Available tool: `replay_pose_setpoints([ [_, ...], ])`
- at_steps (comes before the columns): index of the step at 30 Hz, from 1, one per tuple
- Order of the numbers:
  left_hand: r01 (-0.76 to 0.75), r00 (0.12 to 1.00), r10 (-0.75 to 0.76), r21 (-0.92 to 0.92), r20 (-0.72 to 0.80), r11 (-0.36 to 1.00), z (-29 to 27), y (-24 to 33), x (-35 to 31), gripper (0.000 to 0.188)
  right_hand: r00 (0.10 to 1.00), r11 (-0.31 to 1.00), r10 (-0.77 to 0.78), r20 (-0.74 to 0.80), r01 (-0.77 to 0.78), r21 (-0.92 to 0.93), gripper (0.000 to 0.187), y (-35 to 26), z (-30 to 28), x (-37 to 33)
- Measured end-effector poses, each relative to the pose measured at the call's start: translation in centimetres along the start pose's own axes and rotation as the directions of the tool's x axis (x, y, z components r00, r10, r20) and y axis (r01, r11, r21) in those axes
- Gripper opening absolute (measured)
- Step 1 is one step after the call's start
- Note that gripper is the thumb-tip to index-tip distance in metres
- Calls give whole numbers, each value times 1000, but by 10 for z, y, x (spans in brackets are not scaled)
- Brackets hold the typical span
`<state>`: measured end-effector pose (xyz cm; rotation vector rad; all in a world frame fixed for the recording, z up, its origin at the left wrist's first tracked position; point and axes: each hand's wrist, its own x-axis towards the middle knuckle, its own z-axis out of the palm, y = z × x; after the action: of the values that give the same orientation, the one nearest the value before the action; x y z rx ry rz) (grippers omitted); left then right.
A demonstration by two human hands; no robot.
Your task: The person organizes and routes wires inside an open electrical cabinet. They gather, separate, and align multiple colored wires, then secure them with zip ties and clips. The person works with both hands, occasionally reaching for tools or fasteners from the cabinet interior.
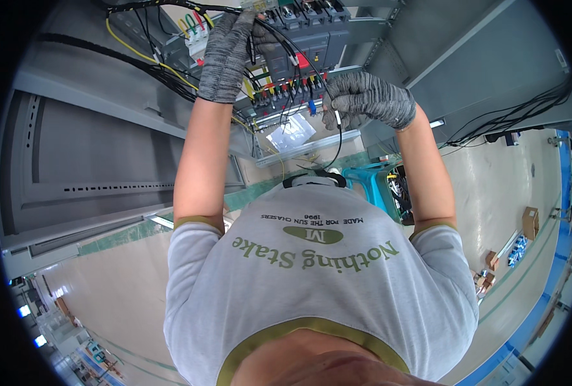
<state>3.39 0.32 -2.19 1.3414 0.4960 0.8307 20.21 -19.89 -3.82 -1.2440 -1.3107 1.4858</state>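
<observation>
My left hand point(226, 59), in a grey knitted glove, is raised at the top of the view. Its fingers close round a bundle of black wires point(277, 32) beside a dark grey circuit breaker point(318, 50) with a red part on its front. To the right and lower, my right hand point(371, 101), gloved alike, pinches a single black wire point(340, 143) that carries a white sleeve. That wire's lower end hangs in a curve toward my shirt. Between the hands runs a row of small breakers or terminals point(284, 96) with coloured wires; the fingertips are partly hidden.
Grey metal cabinet walls stand on both sides, with a slotted panel point(99, 145) at left. A clear plastic bag point(291, 133) lies at the cabinet's base. Near my right arm are a blue stool point(365, 181) and a bin point(398, 193). Black cables point(524, 109) hang at right.
</observation>
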Motion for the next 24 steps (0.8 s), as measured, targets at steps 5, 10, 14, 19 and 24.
replay_pose_setpoints([
  [5,-3,1000,2,66,9,998,-5,-3,3,27,998,999,-30,-48,29,-24,23,7,-6,-4],
  [10,24,999,-26,52,46,998,-8,3,-4,28,993,993,-38,-112,26,-112,21,15,-5,5],
  [14,22,999,-24,73,29,997,1,12,-11,32,965,973,-123,-230,73,-217,15,46,19,37],
  [19,82,990,-89,60,111,995,-5,15,-16,38,889,850,-320,-329,116,-513,19,64,67,89],
  [24,66,988,-76,82,136,994,-11,14,-20,39,925,947,-205,-319,106,-302,22,32,78,91],
])
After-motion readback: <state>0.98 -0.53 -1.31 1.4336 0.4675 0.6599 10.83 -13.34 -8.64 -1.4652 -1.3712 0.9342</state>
